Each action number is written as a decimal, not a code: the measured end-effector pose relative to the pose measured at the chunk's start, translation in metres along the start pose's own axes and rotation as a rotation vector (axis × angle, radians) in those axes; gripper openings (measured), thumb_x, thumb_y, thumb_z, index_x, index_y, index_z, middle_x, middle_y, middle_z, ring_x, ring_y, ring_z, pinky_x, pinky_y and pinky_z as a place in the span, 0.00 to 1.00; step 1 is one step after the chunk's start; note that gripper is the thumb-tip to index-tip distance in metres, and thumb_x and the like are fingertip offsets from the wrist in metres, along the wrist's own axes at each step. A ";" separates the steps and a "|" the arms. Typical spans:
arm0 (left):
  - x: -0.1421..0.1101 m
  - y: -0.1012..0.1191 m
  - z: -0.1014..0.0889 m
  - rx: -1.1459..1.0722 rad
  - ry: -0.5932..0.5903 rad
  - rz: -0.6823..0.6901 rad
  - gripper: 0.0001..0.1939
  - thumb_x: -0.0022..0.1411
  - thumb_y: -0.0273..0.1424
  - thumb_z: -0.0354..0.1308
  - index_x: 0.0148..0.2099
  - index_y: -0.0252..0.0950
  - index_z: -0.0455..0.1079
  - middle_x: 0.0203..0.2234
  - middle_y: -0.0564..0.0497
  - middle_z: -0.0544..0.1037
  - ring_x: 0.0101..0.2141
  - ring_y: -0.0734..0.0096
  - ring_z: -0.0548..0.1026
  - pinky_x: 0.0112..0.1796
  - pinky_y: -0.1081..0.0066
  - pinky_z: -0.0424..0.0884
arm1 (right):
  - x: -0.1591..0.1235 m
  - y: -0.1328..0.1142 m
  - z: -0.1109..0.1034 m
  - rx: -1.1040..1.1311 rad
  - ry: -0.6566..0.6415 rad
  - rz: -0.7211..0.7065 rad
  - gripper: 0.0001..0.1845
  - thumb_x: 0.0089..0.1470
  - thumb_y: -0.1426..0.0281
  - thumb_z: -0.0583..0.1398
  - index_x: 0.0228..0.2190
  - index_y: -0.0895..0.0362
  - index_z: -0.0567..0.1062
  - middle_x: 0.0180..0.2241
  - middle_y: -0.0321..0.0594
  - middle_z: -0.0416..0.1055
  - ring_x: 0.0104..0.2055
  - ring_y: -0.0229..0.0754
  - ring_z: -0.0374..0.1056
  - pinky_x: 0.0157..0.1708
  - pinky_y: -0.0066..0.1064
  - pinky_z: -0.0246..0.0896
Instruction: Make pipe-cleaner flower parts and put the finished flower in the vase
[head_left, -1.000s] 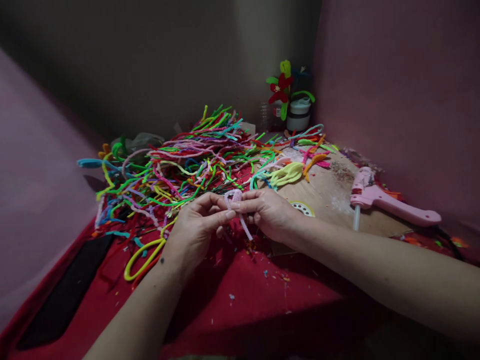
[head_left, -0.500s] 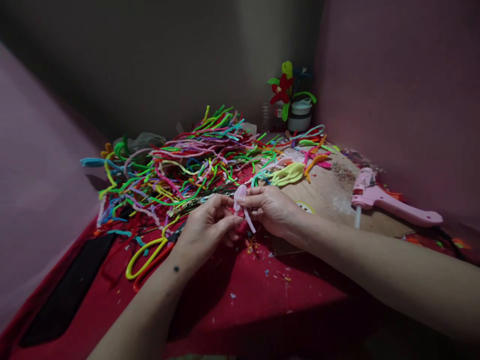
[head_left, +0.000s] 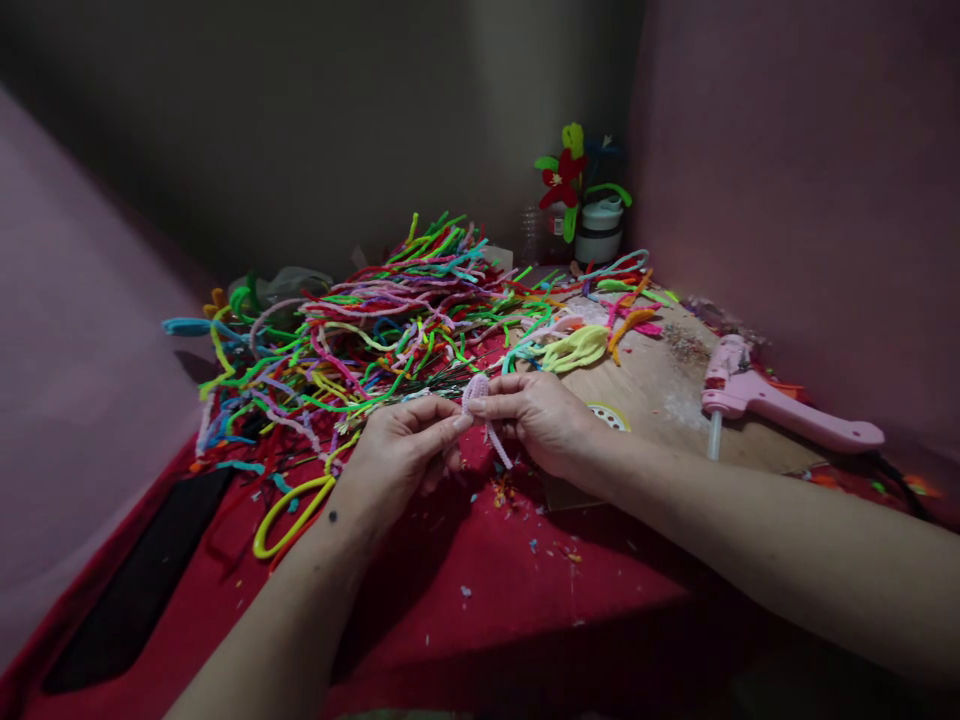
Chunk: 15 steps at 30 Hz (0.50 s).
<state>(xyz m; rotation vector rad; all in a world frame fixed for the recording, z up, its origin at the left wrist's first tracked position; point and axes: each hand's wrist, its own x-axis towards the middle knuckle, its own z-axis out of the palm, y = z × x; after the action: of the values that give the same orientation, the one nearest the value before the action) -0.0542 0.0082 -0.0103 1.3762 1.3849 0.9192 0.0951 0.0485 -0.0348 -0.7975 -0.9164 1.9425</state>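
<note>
A pale pink pipe cleaner [head_left: 477,390], bent into a narrow loop with one loose tail hanging down, is held between both hands. My right hand [head_left: 544,418] pinches the loop from the right with thumb and fingertips. At the lower left side of the loop, my left hand [head_left: 409,445] grips it between thumb and index finger. The remaining fingers of my left hand curl beneath and are partly hidden. Just behind the hands lies a big tangled pile of colourful pipe cleaners [head_left: 390,300].
Yellow-handled scissors [head_left: 262,535] lie left of my left forearm, beside a black flat object [head_left: 142,580]. A pink glue gun [head_left: 795,405] rests on a board [head_left: 660,400] at right. Pipe-cleaner flowers [head_left: 562,180] stand at the back near a lidded container [head_left: 600,230]. Scraps dot the red cloth [head_left: 525,590].
My left thumb and index finger have moved up and closed on the loop's lower edge. My left forearm has shifted slightly left, covering more of the scissors. My right hand has barely moved.
</note>
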 end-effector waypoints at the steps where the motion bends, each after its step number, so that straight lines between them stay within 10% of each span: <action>1: 0.000 0.000 -0.001 -0.002 -0.008 -0.010 0.09 0.54 0.36 0.60 0.31 0.35 0.70 0.12 0.59 0.67 0.10 0.83 0.59 0.11 0.82 0.51 | 0.000 0.000 0.000 -0.001 -0.004 -0.003 0.04 0.38 0.77 0.64 0.20 0.61 0.72 0.18 0.34 0.67 0.18 0.32 0.61 0.20 0.26 0.54; 15: -0.004 0.002 0.008 0.043 -0.052 -0.059 0.09 0.54 0.36 0.59 0.33 0.35 0.71 0.12 0.60 0.59 0.13 0.84 0.54 0.14 0.82 0.48 | 0.005 0.002 -0.001 0.014 0.041 -0.145 0.07 0.38 0.72 0.66 0.20 0.60 0.72 0.17 0.33 0.67 0.19 0.31 0.58 0.21 0.26 0.52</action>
<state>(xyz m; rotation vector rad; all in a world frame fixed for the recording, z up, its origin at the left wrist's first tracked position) -0.0465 0.0040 -0.0097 1.3748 1.4056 0.8138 0.0926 0.0525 -0.0376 -0.7399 -0.9100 1.7989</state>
